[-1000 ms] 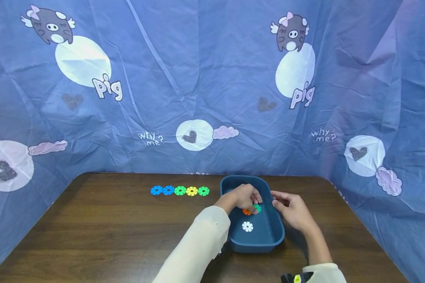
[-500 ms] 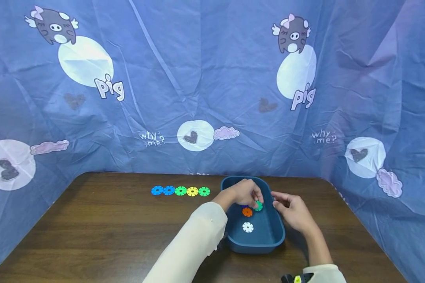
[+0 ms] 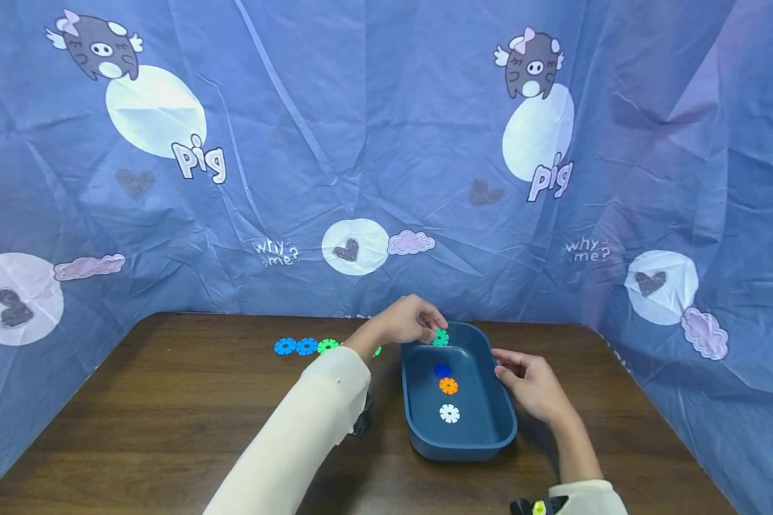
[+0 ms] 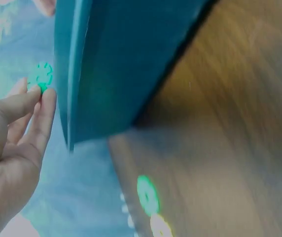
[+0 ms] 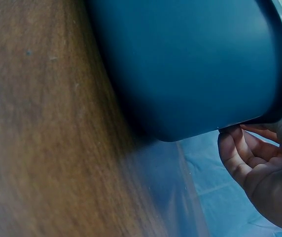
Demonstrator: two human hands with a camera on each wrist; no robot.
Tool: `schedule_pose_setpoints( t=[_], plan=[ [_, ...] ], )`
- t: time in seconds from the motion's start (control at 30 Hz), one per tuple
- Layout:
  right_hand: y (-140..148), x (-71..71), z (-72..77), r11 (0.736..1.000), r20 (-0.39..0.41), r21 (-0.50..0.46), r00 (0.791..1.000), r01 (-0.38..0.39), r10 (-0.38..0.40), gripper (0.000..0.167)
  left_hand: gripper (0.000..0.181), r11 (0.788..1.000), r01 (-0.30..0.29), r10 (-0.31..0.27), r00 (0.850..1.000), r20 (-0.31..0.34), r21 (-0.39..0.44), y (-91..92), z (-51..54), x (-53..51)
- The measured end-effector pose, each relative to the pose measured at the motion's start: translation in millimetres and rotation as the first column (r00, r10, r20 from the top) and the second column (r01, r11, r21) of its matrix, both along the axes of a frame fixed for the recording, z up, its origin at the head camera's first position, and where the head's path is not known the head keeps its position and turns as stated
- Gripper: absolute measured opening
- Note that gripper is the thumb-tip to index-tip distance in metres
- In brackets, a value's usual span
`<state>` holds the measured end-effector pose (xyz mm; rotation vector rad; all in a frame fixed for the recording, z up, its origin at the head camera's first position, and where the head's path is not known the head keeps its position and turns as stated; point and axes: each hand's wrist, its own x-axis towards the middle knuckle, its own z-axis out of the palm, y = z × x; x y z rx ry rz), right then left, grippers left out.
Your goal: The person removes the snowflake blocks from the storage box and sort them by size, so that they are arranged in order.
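Note:
My left hand [image 3: 404, 320] pinches a green notched plastic disc [image 3: 440, 337] between thumb and fingertips, just over the far-left rim of the blue bin [image 3: 460, 452]. The left wrist view shows that disc [image 4: 43, 74] upright beside the bin's wall. A dark blue disc [image 3: 442, 370], an orange disc [image 3: 448, 386] and a white disc [image 3: 449, 413] lie on the bin's floor. At the bin's right side, my right hand [image 3: 536, 386] rests its fingertips against the outside, below the rim; in the right wrist view the fingers [image 5: 234, 160] are bent loosely there.
Left of the bin, a row of discs lies along the table's far side: two blue discs [image 3: 296, 346], then a green disc [image 3: 328, 347], with more partly behind my left forearm. A blue printed cloth [image 3: 361, 143] hangs behind the wooden table [image 3: 167, 429].
My left hand has picked up the green disc from the bin's floor and carried it up and left to the far rim. The dark blue disc is now uncovered. My right hand stays put.

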<state>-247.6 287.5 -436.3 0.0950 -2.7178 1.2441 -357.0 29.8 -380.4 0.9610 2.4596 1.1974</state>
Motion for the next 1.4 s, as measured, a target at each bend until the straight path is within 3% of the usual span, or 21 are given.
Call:
schedule_pose_setpoints(
  t=[0.3, 0.5, 0.63, 0.77, 0.83, 0.93, 1.1, 1.23, 1.4],
  plan=[
    [0, 0.3, 1.4, 1.0, 0.031, -0.021, 0.999, 0.005, -0.005, 0.035, 0.021, 0.995, -0.091, 0.09, 0.995, -0.046, -0.035, -66.6, 6.5, -11.4],
    [-1, 0.9, 1.7, 1.0, 0.011, -0.012, 1.0, -0.005, 0.005, 0.035, 0.022, 0.984, -0.175, 0.175, 0.985, 0.016, 0.021, -116.6, -1.3, -18.2],
    [-1, 1.5, 1.3, 1.0, 0.014, -0.009, 1.0, -0.006, 0.006, 0.035, 0.023, 0.971, -0.234, 0.234, 0.972, 0.012, 0.042, -152.9, -10.9, -23.8],
    [-1, 2.3, 1.4, 1.0, 0.009, -0.01, 1.0, -0.015, 0.015, 0.035, 0.025, 0.945, -0.32, 0.321, 0.947, -0.003, 0.06, -191.7, -20.2, -24.1],
    [0, 2.3, 1.5, 1.0, -0.002, -0.009, 1.0, -0.019, 0.019, 0.035, 0.026, 0.923, -0.377, 0.378, 0.926, 0.002, 0.074, -211.5, -26.1, -22.1],
    [-1, 2.5, 1.3, 1.0, -0.012, -0.01, 1.0, -0.024, 0.024, 0.035, 0.029, 0.886, -0.45, 0.444, 0.893, 0.069, 0.11, -238.1, -37.5, -15.6],
    [-2, 3.3, 0.5, 0.999, -0.009, -0.009, 0.999, -0.034, 0.033, 0.035, 0.03, 0.83, -0.55, 0.534, 0.832, 0.15, 0.092, -269.3, -58.3, -3.7],
    [-2, 3.2, 1.2, 1.0, -0.015, -0.007, 1.0, -0.024, 0.024, 0.034, 0.03, 0.813, -0.576, 0.556, 0.811, 0.184, 0.081, -278.6, -69.1, -0.3],
    [-1, 2.4, 3.7, 1.0, -0.007, -0.004, 1.0, -0.019, 0.019, 0.034, 0.028, 0.814, -0.579, 0.561, 0.805, 0.195, 0.05, -278.2, -69.4, -0.7]
  ],
)
